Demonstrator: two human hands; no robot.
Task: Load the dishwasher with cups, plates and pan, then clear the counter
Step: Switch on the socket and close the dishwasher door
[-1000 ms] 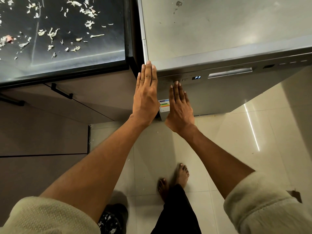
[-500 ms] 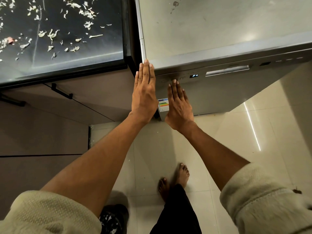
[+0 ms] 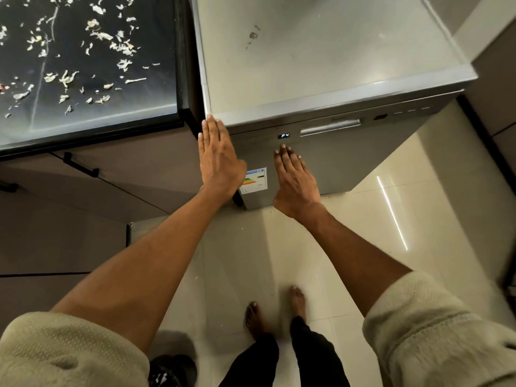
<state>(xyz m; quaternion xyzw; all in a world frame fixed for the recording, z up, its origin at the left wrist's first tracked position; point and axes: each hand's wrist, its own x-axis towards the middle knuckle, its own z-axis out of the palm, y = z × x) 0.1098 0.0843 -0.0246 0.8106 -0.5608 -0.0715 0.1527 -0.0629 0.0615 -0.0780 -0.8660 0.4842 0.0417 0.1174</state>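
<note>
Dishwasher [image 3: 321,169] stands shut on the floor, hard against the right end of the dark bench [image 3: 89,118]; display [image 3: 284,135] reads P4. No cups, plates or pan in view, so presumably they are already inside. Left hand [image 3: 219,160] is flat, fingers [image 3: 212,129] straight and together, tips at the upper left corner of the door where it meets the grey top; it grips nothing. Right hand [image 3: 296,180] is also flat, fingers straight, laid in front of the door face just below the display; whether the palm actually presses the panel or hovers just off it cannot be told from this angle. An energy label [image 3: 254,181] shows between the two hands. Judgement: loading is done and the door is being pushed home or a programme set; the bench remains to be cleared, as it is strewn with pale scraps [image 3: 67,76]. Handling notes: the door is a stiff, smooth metal panel, heavy on its hinge, and will slip under flat palms; the recessed handle [image 3: 331,127] just right of the display is the proper place to take hold for opening. The scraps look light, thin and loose, so they are better swept together into a cupped hand than pinched singly.
</note>
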